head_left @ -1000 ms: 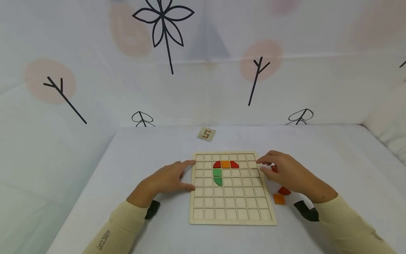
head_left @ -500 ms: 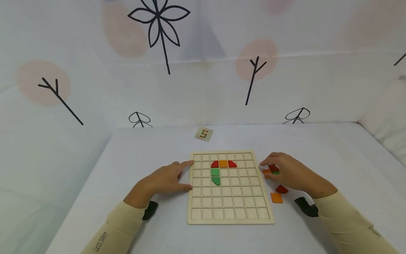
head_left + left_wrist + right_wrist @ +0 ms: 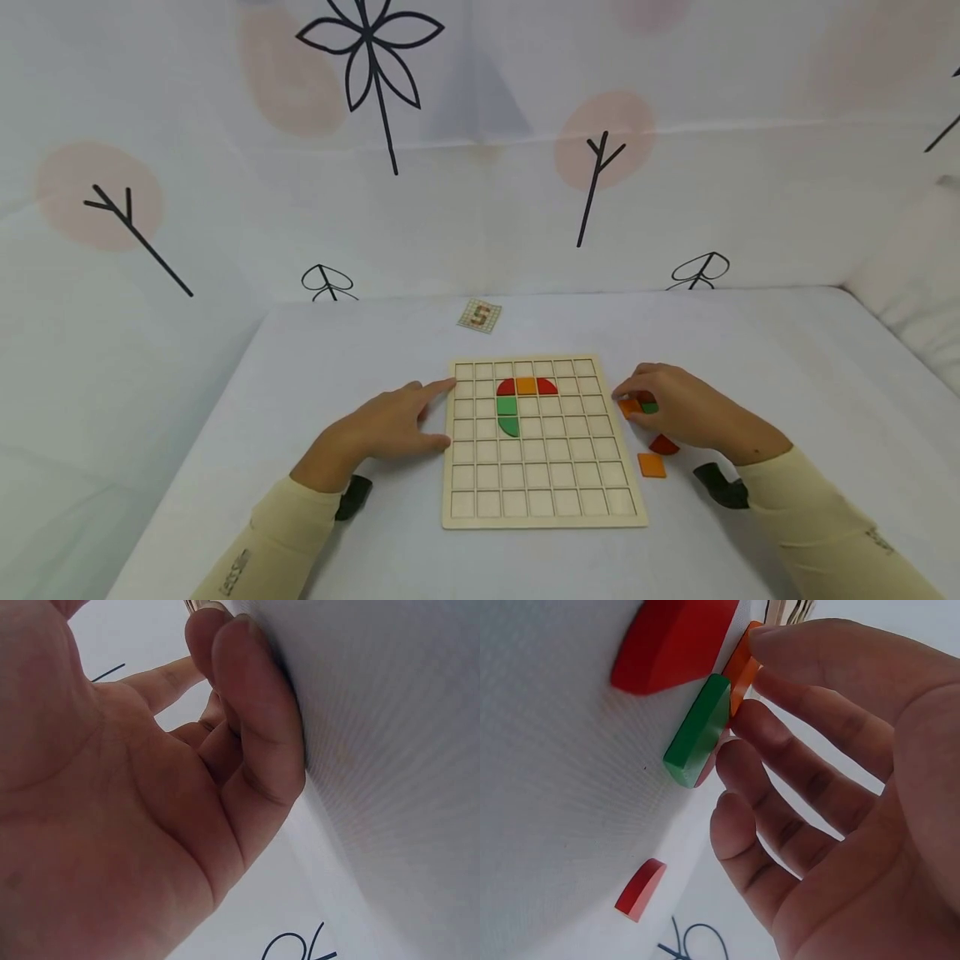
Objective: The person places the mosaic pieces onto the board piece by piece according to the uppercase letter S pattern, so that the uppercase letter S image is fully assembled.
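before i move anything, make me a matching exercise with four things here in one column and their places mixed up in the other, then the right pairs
Things
1. S-pattern card
2. left hand
3. right hand
4. green square tile

Places
A. at an orange piece off the board's right side
B. in the column between a red quarter-circle and a green quarter-circle
C. on the table beyond the far edge of the wooden grid board
D. at the board's left edge

Right pairs
1-C
2-D
3-A
4-B
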Tool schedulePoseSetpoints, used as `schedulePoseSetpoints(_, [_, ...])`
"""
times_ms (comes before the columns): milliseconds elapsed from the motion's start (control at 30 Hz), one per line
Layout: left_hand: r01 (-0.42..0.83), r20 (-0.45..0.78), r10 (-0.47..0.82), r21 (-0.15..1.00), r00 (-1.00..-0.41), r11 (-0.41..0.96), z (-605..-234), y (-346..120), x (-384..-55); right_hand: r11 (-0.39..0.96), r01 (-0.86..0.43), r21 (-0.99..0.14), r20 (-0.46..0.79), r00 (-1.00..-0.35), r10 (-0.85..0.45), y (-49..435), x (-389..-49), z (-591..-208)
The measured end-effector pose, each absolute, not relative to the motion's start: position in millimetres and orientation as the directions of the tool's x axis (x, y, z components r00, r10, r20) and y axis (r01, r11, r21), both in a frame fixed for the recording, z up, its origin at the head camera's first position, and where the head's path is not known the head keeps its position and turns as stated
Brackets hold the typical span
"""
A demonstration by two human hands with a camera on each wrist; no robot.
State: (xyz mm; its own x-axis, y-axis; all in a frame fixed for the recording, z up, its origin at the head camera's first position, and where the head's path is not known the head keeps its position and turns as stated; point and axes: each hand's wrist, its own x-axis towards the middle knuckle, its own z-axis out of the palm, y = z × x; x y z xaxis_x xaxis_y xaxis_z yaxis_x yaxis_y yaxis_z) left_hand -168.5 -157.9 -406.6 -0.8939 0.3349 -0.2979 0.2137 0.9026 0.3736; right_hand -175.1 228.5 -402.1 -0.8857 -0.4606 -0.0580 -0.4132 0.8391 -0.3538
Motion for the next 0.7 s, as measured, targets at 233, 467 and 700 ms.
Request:
schedulePoseSetpoints(233, [0.208, -0.304, 0.329, 0.37, -0.894, 0.906, -406.2, -157.7, -169.0, 0.847, -0.38, -0.372, -0.079, -0.896, -0.437, 227.2, -175.4, -402.0])
schedulePoseSetpoints(467, [0.21, -0.296, 0.332, 0.376, -0.895, 0.902, -406.5, -157.6, -168.9, 0.854, -0.353, -0.383, -0.091, -0.906, -0.414, 226.6, -176.2, -402.9])
schedulePoseSetpoints(700, [0.212, -0.299, 0.333, 0.373, -0.894, 0.903, -406.4, -157.6, -169.3, 0.847, -0.387, -0.365, -0.047, -0.901, -0.432, 226.5, -175.7, -403.6])
